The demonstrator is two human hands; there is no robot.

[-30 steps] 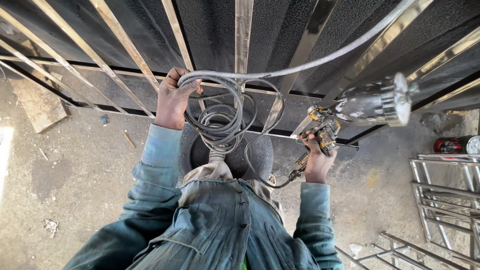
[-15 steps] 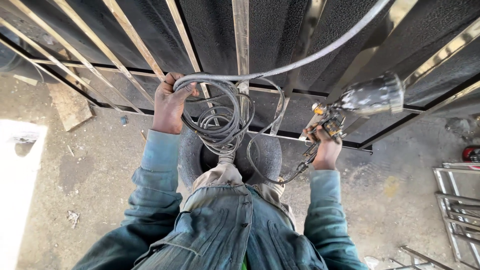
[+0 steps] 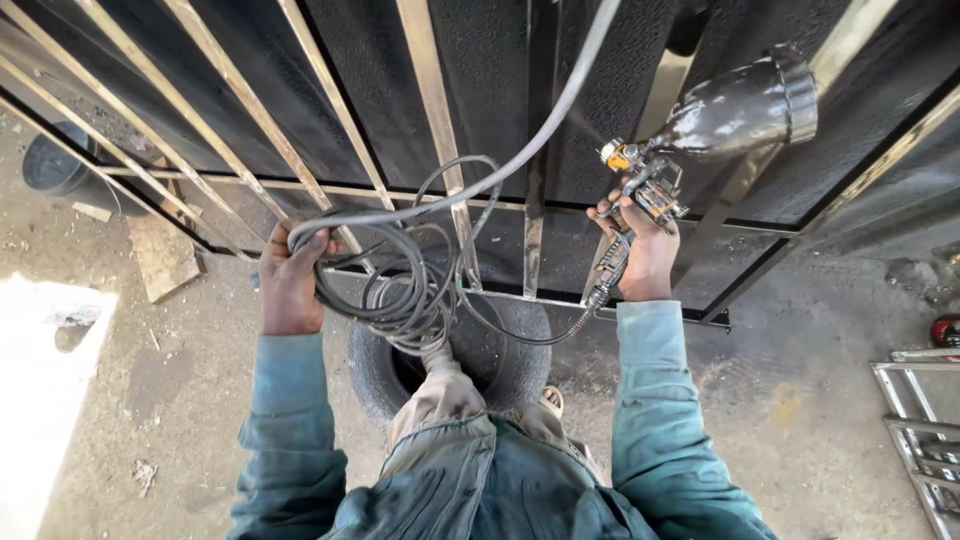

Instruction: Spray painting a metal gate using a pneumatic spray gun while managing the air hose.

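My right hand grips a metal spray gun, its brass-toned fittings bright, its polished metal cup glossy and flecked with dark paint. My left hand bunches a coil of grey rubber hose, matt and scuffed. The gate ahead pairs rough, textured black panels with smooth, shiny metal bars. My sleeves are worn teal cloth, stained and dull. A matt rubber tyre sits on dusty, rough concrete ground, beside a raw wooden plank.
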